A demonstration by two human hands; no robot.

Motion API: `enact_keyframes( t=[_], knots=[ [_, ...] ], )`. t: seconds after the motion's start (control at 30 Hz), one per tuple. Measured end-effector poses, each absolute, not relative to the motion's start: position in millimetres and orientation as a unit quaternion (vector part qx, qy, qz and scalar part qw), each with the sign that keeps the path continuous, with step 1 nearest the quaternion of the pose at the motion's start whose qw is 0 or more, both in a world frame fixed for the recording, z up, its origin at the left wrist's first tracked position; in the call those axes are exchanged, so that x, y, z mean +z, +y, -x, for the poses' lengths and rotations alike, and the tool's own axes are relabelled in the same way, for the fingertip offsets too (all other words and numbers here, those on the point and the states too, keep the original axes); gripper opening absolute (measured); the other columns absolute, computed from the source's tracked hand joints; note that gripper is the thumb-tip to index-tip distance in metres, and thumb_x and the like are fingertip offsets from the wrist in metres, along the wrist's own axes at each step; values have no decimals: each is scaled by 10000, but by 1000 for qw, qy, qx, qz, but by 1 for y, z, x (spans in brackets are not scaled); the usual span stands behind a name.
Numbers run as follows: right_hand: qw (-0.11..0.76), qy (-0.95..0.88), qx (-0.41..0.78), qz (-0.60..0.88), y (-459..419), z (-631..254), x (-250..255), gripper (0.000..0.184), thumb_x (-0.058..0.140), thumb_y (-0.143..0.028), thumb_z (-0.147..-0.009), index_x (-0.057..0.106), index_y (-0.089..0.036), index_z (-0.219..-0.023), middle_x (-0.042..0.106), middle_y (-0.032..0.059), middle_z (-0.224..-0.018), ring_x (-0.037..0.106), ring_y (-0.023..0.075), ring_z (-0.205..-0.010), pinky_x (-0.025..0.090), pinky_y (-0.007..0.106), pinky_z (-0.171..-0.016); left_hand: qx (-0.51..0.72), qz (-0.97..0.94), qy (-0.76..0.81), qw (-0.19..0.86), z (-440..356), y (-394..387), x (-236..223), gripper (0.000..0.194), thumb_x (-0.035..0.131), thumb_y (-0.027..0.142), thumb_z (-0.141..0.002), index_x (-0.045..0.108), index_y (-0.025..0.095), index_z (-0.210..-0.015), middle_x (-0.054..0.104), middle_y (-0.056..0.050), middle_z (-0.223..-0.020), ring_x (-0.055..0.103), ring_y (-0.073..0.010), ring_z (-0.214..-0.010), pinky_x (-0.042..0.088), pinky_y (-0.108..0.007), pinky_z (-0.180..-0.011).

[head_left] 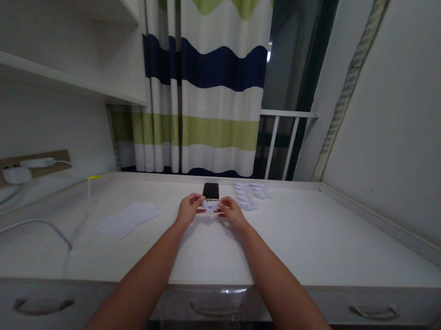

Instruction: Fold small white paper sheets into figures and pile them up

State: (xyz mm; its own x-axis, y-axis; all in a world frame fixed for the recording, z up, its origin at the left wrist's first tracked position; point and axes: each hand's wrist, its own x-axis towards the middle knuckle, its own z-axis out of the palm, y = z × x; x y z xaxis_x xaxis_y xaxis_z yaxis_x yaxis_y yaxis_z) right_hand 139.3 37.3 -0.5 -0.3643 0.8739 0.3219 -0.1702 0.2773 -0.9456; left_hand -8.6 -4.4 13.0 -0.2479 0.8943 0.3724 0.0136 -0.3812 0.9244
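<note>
Between my two hands is a small folded piece of white paper point(210, 206), held just above the desk. My left hand point(191, 207) pinches its left end, and my right hand point(231, 211) pinches the right end. The paper's exact shape is too small to make out. Right behind it lies a dark phone point(211, 191) on the desk. To the right of the phone sit several folded white paper pieces point(245, 197) in rows. Flat sheets of white paper point(128, 219) lie in a loose stack to the left of my left hand.
The white desk point(297, 235) has drawers with handles point(374, 313) along its front. A white cable point(43, 222) runs over the left side from a wall socket board point(26, 168). A shelf point(56, 78) overhangs the left, and a striped curtain point(223, 74) hangs behind.
</note>
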Motion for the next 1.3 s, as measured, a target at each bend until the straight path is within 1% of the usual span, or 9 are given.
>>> enact_keyframes(
  t=[0.13,0.37,0.53,0.73,0.83,0.93,1.03,1.13,1.3],
  knots=[
    [497,-607,556,273,37,-137,0,241,585,-331,-669,404,-190,-744,508,-43,-707,614,118,-578,450,220,-495,659,-504,437,348,8,-7,15,346,616,435,-577,560,131,-732,608,-47,-774,566,-140,-719,520,-271,-555],
    [514,-576,587,243,37,-137,1,244,593,-310,-690,386,-195,-749,504,-47,-690,632,133,-607,491,260,-574,667,-487,440,353,8,-9,18,335,597,439,-591,553,142,-742,619,-58,-848,582,-151,-767,509,-253,-558],
    [532,-565,583,242,38,-138,2,227,585,-300,-701,389,-198,-752,497,-51,-672,629,126,-601,500,272,-611,662,-502,436,347,8,-9,17,299,571,418,-615,527,160,-761,598,-52,-867,567,-144,-760,496,-217,-505],
    [537,-557,581,253,40,-137,0,210,585,-273,-701,395,-194,-742,497,-52,-648,619,117,-575,502,263,-597,631,-546,451,316,8,-5,14,258,518,419,-637,528,175,-722,528,-18,-746,529,-144,-724,472,-200,-429],
    [539,-556,577,259,42,-137,0,217,589,-281,-694,394,-195,-734,492,-60,-621,614,116,-559,503,267,-588,614,-567,459,301,7,-3,12,262,538,422,-625,501,175,-707,499,-5,-708,532,-143,-693,465,-201,-407],
    [536,-562,576,255,42,-137,-1,227,590,-292,-693,388,-197,-732,525,-56,-614,613,115,-560,503,273,-597,600,-582,462,296,5,-5,11,291,608,391,-580,468,172,-711,518,-1,-721,551,-137,-667,471,-208,-423],
    [534,-563,577,254,42,-138,-1,234,595,-296,-689,386,-197,-728,549,-54,-599,608,109,-547,501,268,-596,598,-581,457,310,3,-8,12,328,657,355,-541,445,166,-705,562,-17,-782,567,-130,-664,495,-238,-478],
    [537,-560,579,251,43,-138,-1,253,610,-308,-672,393,-195,-733,560,-56,-587,608,106,-541,500,261,-592,601,-577,447,326,2,-9,14,342,665,356,-534,433,163,-694,586,-35,-843,583,-133,-677,507,-268,-517],
    [545,-552,585,238,45,-137,-2,315,652,-346,-614,401,-190,-723,552,-72,-552,605,107,-513,502,259,-575,599,-579,441,334,4,-8,14,324,631,404,-573,452,158,-686,591,-39,-805,606,-160,-684,506,-278,-505]
  ],
)
